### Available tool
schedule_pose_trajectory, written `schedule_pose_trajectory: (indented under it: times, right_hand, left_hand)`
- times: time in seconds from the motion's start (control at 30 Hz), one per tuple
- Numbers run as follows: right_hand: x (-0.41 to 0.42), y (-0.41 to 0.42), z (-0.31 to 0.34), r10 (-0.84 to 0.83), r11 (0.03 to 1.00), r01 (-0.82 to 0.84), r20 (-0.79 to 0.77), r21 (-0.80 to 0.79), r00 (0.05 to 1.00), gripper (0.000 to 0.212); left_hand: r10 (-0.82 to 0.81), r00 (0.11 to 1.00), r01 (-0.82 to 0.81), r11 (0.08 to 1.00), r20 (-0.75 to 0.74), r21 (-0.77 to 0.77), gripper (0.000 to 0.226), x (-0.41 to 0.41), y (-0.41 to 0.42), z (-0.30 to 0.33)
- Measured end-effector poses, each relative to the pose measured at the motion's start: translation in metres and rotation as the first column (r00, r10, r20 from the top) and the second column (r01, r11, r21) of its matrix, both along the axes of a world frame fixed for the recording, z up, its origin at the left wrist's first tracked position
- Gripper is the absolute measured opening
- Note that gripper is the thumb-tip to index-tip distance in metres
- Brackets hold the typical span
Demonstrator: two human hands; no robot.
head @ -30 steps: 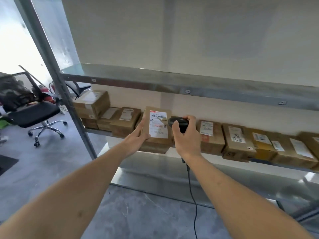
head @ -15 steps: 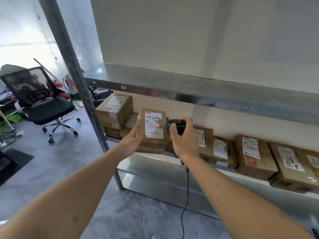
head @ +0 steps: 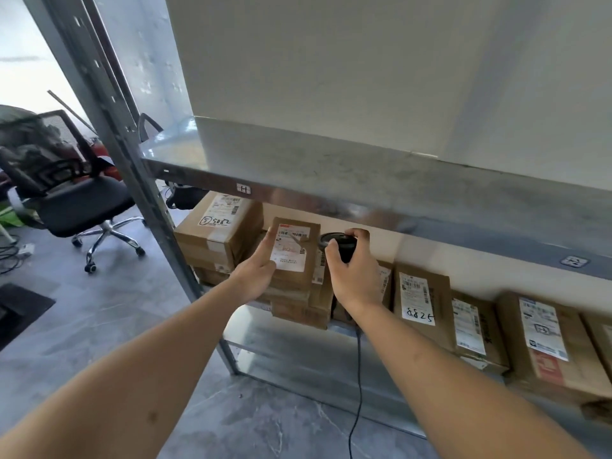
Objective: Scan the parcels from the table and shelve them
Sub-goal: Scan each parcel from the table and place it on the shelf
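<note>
Shelf [head: 364, 180] grey metal, bare | floor [head: 99, 326] grey | chair [head: 82, 207] left

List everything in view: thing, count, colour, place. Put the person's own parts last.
held parcel: one, brown cardboard with white label, in front of the middle shelf
barcode scanner: one, black, just right of the held parcel
scanner cable: one, black, hanging below the right wrist
shelved parcels: at least six, brown with white labels, along the middle shelf; two bear handwritten numbers
metal rack: one, grey, upper shelf bare where seen
office chair: one, black with chrome base, far left on the floor
floor: grey
left hand: one, grips the held parcel's left side
right hand: one, grips the barcode scanner
</note>
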State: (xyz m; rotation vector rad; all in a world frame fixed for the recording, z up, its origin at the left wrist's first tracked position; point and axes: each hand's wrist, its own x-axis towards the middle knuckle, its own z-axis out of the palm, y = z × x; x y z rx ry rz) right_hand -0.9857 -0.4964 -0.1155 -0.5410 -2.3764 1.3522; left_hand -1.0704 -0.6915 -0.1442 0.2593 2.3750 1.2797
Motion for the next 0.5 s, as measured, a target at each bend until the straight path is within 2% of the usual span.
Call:
schedule_pose_trajectory:
  times: [0.07,0.2,0.3,0.4,0.5]
  right_hand:
    - [-0.010,-0.003,-0.002,-0.015,1.000,0.015,0.012,0.006,1.000,0.035]
    - [-0.019,-0.011,-0.002,-0.065,0.998,0.065,0.017,0.000,0.998,0.032]
    - [-0.022,-0.017,-0.001,-0.113,0.994,0.113,0.016,-0.002,0.993,0.033]
    - [-0.023,-0.022,0.001,-0.159,0.987,0.159,-0.003,-0.010,0.987,0.032]
    - [-0.024,-0.023,0.006,-0.181,0.983,0.181,-0.007,-0.018,0.984,0.017]
  left_hand:
    - [-0.065,0.996,0.054,0.984,-0.062,-0.171,0.074,-0.010,0.002,0.006]
    - [-0.218,0.931,0.051,0.873,-0.294,-0.484,0.071,-0.023,0.020,0.016]
    - [-0.320,0.918,0.113,0.778,-0.236,-0.618,0.084,-0.020,0.039,0.023]
    - [-0.307,0.942,0.142,0.734,-0.138,-0.664,0.097,-0.018,0.052,0.024]
    - [-0.316,0.932,0.113,0.719,-0.178,-0.686,0.100,-0.025,0.054,0.028]
